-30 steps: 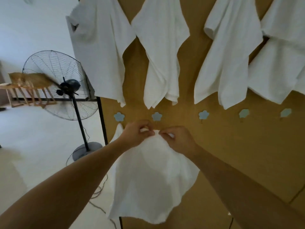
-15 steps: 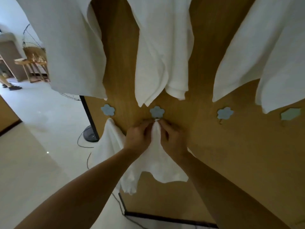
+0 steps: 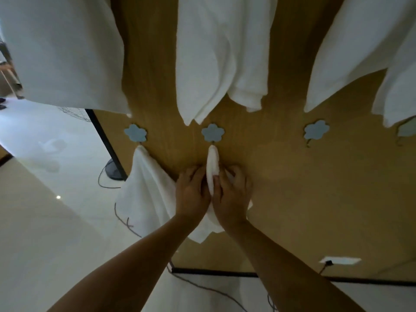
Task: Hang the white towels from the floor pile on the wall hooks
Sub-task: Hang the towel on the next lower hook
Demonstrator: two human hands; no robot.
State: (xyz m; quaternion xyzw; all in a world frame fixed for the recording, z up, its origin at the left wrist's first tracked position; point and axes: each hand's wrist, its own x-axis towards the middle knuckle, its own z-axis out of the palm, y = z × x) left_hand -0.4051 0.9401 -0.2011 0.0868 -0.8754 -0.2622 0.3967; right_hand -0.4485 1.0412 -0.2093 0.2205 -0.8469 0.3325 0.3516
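Observation:
A white towel (image 3: 213, 163) hangs by its top from the hook under the middle blue flower hook plate (image 3: 213, 132) on the wooden wall. My left hand (image 3: 191, 192) and my right hand (image 3: 231, 194) grip this towel from either side, just below the hook, with fingers curled into the cloth. Its lower part shows beneath my wrists. Another white towel (image 3: 146, 188) hangs from the left flower hook plate (image 3: 135, 132). The right flower hook plate (image 3: 316, 129) carries nothing.
Several white towels (image 3: 220, 52) hang from an upper row and reach down close to the lower hooks. A black stand pole (image 3: 105, 143) and cables (image 3: 126, 221) lie on the pale floor at the left. A wall socket (image 3: 340, 260) sits low on the right.
The towel's top has gone onto the middle hook, and both hands have slid down the cloth below it. The camera moved closer and tilted down.

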